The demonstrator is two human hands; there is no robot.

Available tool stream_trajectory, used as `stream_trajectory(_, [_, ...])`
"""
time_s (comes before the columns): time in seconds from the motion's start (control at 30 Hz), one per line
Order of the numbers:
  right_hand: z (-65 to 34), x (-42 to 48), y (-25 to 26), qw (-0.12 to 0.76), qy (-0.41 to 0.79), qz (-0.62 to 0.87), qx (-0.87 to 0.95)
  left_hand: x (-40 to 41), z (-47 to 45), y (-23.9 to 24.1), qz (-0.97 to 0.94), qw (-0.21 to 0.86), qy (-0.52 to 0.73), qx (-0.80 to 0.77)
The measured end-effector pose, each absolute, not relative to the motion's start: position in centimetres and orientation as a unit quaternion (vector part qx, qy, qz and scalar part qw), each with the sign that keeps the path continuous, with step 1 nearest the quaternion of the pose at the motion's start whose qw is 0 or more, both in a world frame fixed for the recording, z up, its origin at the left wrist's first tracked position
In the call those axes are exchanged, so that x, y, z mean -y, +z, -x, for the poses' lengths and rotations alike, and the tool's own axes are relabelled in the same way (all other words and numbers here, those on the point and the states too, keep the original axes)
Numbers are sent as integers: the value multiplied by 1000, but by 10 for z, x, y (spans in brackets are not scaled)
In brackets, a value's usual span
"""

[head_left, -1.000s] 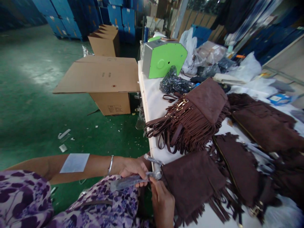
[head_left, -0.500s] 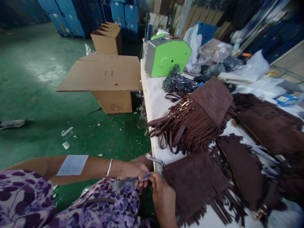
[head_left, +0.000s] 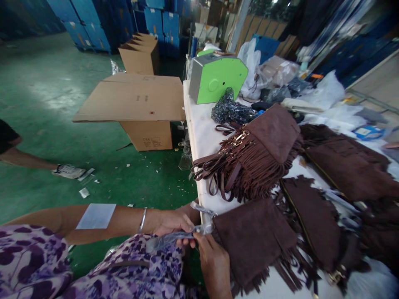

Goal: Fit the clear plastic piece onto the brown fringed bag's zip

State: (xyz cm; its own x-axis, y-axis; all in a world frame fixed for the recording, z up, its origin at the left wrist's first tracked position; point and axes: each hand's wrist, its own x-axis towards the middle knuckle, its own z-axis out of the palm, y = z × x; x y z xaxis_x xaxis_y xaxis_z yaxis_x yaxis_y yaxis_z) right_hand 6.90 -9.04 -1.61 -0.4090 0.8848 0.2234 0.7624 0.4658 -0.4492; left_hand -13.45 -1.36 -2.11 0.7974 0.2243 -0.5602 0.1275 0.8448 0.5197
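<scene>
My left hand (head_left: 174,224), with a bracelet at its wrist, is closed around a plastic-wrapped strap (head_left: 163,241) whose loose end hangs over my lap. Fingers of my right hand (head_left: 213,257) pinch the same strap close to the left fingertips. From there the clear wrapping runs to the corner of a dark brown fringed bag (head_left: 252,241), which lies flat at the table's near edge. Whether the strap is fastened to the bag is hard to see. A second wrapped piece (head_left: 202,209) sticks out by the bag's upper corner.
More brown fringed bags (head_left: 271,137) lie on the white table (head_left: 199,137), beside a green machine (head_left: 220,79), crumpled dark plastic (head_left: 233,110) and clear plastic bags. Left of the table stands a cardboard box (head_left: 149,135) under a flat sheet (head_left: 134,97). A person's leg (head_left: 34,160) shows at left.
My left thumb and right fingers have shifted slightly on the strap, and more clear wrapping shows beside the bag. At left, a person's leg and shoe have come further into view.
</scene>
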Motion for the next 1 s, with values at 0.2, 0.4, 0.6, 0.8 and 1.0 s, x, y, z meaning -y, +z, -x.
stream_trajectory(0.2, [-71,94,-17,224,176,507,813,17,132,-24,-310,886,18,-345])
stream_trajectory(0.4, [-65,92,-18,225,167,531,800,16,128,-29,-372,855,30,-360])
stream_trajectory(0.6, [-56,92,-11,209,204,586,756,16,127,-35,-422,823,42,-378])
stream_trajectory(0.8, [-50,88,2,174,263,644,696,24,126,-36,-426,813,43,-394])
stream_trajectory(1.0, [-50,80,6,148,289,664,673,29,124,-23,-446,779,49,-439])
